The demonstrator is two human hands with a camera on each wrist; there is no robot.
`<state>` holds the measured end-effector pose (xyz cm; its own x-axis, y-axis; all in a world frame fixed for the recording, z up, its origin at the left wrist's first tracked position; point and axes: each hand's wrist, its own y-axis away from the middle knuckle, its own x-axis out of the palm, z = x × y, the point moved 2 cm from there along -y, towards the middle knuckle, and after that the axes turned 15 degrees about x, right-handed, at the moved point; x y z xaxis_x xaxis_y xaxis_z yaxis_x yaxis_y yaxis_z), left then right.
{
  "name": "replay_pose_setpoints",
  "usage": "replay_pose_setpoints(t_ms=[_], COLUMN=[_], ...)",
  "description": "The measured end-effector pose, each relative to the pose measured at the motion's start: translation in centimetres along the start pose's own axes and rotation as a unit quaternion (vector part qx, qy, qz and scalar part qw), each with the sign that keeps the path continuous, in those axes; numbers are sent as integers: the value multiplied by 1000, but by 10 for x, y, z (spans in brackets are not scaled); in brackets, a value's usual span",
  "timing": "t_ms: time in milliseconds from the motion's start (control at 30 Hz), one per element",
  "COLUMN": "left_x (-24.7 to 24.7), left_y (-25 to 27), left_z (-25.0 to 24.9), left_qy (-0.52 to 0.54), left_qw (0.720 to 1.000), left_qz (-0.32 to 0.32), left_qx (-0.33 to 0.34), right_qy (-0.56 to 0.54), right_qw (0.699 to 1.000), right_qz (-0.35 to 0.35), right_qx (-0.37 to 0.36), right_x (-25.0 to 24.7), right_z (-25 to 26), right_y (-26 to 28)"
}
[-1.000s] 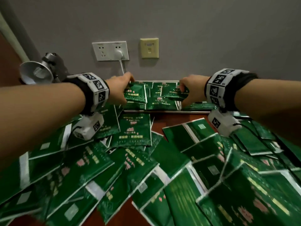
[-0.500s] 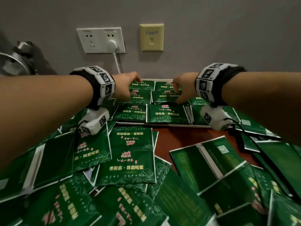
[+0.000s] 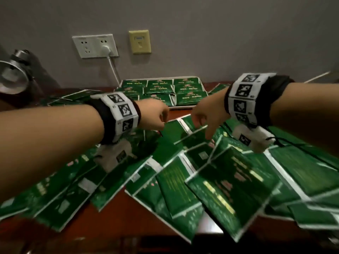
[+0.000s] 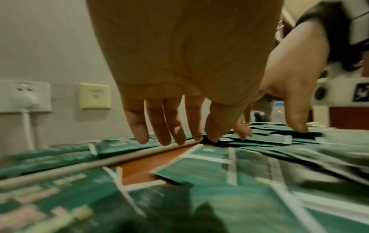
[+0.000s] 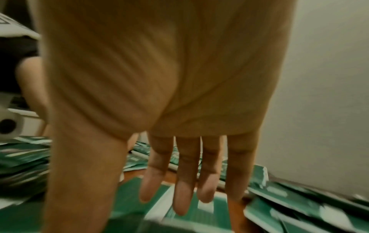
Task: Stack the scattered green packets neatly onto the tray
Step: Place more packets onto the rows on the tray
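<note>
Our right hand (image 3: 205, 116), fingers loosely spread and empty, hangs just above a green packet (image 3: 185, 129) whose long axis runs near-to-far; our left hand (image 3: 155, 117), also empty, hovers just left of it.

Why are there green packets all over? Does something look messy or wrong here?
Yes. Loose green packets lie jumbled across the wooden table, overlapping at all angles, some face down. Only those on the tray by the wall sit in neat rows. Both hands, left and right, hover empty above the pile. Nothing looks torn or spilled.
</note>
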<state>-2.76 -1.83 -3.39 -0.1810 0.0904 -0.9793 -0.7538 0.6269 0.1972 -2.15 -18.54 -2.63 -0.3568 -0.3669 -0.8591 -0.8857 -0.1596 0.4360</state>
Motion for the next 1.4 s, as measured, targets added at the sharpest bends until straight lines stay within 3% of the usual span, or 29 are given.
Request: replay_pose_setpoints(t_ms=[67,167,300,467,767,867,967,1067,1133,1267,1400], left_x=[21,46,63,65,54,53,51,44,34,20,20], left_y=[9,20,18,12,24,35,44,50,55,65,73], left_z=[-40,-87,-124,-142,-126,-110,-95,-90,-90,-91,-78], left_qy=[34,84,144,188,243,304,387,479,497,501,439], left_qw=[999,996,989,981,963,936,882,810,784,763,777], left_qz=[8,24,-12,-26,-43,-114,-217,-320,-367,-406,-443], left_qx=[25,35,4,-28,-112,-139,-158,-106,-67,-38,-81], right_qy=[18,19,-9,-73,-198,-221,-242,-287,-317,-337,-275], right_qw=[1000,1000,989,981,968,965,961,952,943,928,956], right_qz=[25,-6,-71,-68,-101,-95,-91,-77,-95,-159,-102], right_qx=[-1,21,131,166,117,103,96,71,43,3,6], right_x=[30,64,87,106,104,97,93,89,82,64,65], right_z=[-1,-3,-14,-21,-16,-11,-3,7,13,13,8], right_y=[30,63,87,100,103,105,103,100,100,104,105])
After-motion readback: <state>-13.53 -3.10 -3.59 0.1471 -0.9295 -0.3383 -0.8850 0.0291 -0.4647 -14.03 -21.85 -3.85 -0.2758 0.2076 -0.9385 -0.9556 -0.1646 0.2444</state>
